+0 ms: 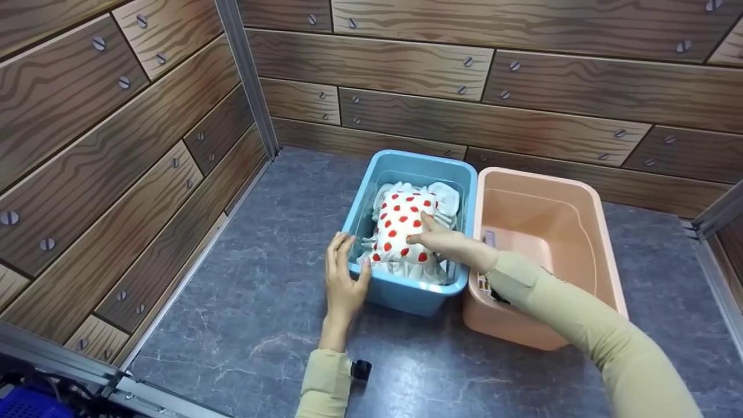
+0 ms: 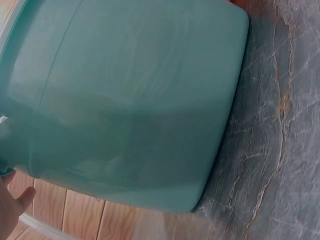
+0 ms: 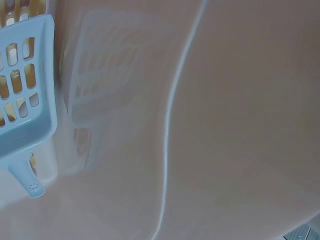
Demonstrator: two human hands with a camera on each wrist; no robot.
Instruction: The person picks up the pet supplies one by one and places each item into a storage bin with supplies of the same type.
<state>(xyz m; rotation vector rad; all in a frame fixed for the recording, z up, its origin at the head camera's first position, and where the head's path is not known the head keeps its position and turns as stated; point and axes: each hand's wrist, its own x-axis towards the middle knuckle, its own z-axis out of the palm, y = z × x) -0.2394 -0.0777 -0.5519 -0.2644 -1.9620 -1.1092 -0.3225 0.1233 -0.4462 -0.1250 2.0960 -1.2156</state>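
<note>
Inside a blue plastic bin lies a puffy white cloth piece with red strawberry print and ruffled edges. My right hand reaches across from the right and rests on the printed cloth, with thumb and fingers spread. At the bin's front left corner, my left hand touches the rim with fairly straight fingers, its thumb near the front edge. The left wrist view is mostly filled by the bin's outer wall, with part of the hand at its lower left.
A peach plastic bin stands against the blue one's right side, under my right forearm. In it lies a light blue slotted litter scoop, seen in the right wrist view. Wood-print walls enclose the grey marbled floor.
</note>
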